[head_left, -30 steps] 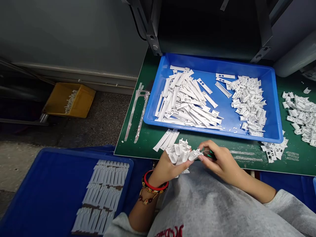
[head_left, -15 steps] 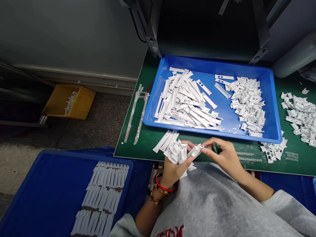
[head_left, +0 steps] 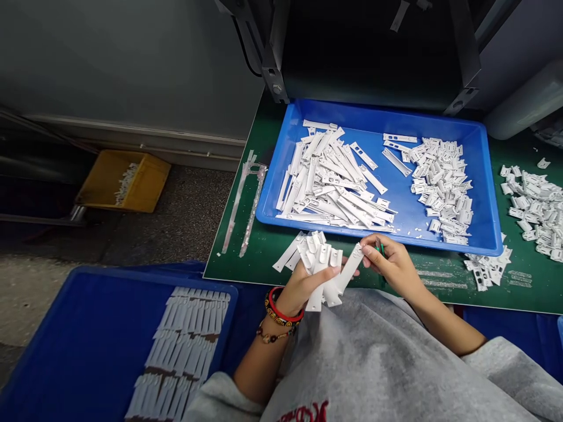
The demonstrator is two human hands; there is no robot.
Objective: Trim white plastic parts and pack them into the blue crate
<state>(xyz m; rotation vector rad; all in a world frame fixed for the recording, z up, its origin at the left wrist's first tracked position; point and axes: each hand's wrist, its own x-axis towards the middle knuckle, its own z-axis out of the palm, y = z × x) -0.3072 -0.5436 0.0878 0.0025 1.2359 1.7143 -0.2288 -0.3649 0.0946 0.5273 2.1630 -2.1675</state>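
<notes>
My left hand (head_left: pixel 305 286) is closed round a fanned bunch of white plastic pieces (head_left: pixel 322 258) at the table's front edge. My right hand (head_left: pixel 391 261) pinches the upper end of one long white strip (head_left: pixel 352 266), whose lower end reaches the bunch. A small green-handled tool (head_left: pixel 380 248) shows partly within my right hand; its tip is hidden. White strips (head_left: pixel 287 252) lie on the green table just left of the bunch. Behind my hands, a blue tray (head_left: pixel 440 237) holds long strips (head_left: pixel 329 176) on the left and short clips (head_left: pixel 444 187) on the right.
White clips (head_left: pixel 539 205) are piled on the green table (head_left: pixel 250 258) at the right, with flat pieces (head_left: pixel 486 269) near the tray corner. At the lower left, another blue tray (head_left: pixel 74 340) holds rows of strips. A yellow bin (head_left: pixel 152 181) stands on the floor. Metal framework (head_left: pixel 275 76) rises behind.
The bunch in my left hand has turned and fanned out, with its pieces more upright. A long strip now stretches between both hands. My left wrist has shifted slightly left.
</notes>
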